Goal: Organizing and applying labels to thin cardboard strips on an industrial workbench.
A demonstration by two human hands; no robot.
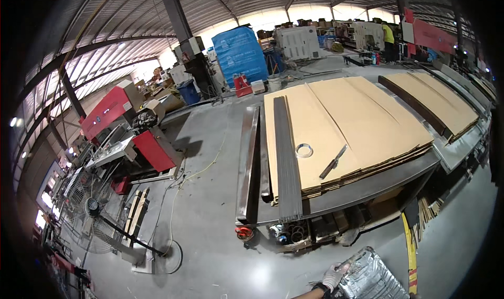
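At the lower edge, my left hand wears a whitish glove with bare fingertips and a dark band at the wrist. Its fingers close on the left edge of a shiny silver foil-wrapped slab, whose lower part runs out of the picture. My right hand does not show. Beyond the slab stands a dark metal worktable stacked with tan cardboard sheets. On the sheets lie a roll of tape, a knife-like tool with a dark handle and a bundle of long dark strips.
A long yellow level-like bar stands right of the slab. Under the table is a shelf with coiled items. A large floor fan and a red-and-grey machine stand left. Yellow cable crosses the floor. A person in yellow is far off.
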